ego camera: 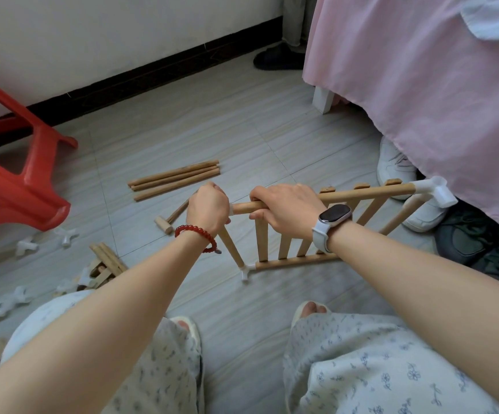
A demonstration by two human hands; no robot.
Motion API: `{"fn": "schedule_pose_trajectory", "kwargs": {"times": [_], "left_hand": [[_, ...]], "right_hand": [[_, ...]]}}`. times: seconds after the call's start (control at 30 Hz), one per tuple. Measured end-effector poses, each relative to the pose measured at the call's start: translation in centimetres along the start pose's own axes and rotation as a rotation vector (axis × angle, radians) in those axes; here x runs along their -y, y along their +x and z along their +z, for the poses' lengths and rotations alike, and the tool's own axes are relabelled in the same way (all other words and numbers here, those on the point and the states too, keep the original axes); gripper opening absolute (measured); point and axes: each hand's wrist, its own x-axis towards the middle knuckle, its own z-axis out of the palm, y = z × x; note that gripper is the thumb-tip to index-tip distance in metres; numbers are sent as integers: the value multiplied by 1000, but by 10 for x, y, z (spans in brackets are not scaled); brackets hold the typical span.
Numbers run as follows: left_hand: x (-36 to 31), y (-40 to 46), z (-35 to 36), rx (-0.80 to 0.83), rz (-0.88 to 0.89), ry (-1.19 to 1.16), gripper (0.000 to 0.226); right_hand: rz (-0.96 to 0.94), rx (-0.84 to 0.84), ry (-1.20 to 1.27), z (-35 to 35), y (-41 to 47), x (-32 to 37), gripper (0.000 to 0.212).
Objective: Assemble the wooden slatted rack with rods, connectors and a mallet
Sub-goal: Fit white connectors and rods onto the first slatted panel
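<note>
A partly built slatted rack (299, 259) stands on edge on the floor, its slats running between a top rod (367, 193) and a bottom rod. My right hand (287, 212) grips the top rod near its left end. My left hand (208, 209) is closed around the white corner connector at that rod's end, which it mostly hides; a short rod (231, 249) slants down from there to a white connector (246, 271) on the floor. Another white connector (434, 191) caps the rack's far right corner. The wooden mallet (170, 219) lies on the floor just left of my left hand.
Several loose rods (176, 179) lie beyond my hands. More rods and slats (106, 262) and white connectors (66, 236) are scattered at the left. A red plastic stool (24, 177) lies tipped over at far left. A pink-covered bed (421, 85) and shoes (397, 168) crowd the right.
</note>
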Motion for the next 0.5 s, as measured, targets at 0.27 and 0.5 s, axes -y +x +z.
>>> {"fn": "schedule_pose_trajectory", "kwargs": {"times": [0.27,0.5], "left_hand": [[2,5,8,-25,124,146,18],[-4,8,10,48,141,60,29]], "right_hand": [[23,-25,14,1,-3,-2,33],[42,-34,41,1,-4,-3,30]]}}
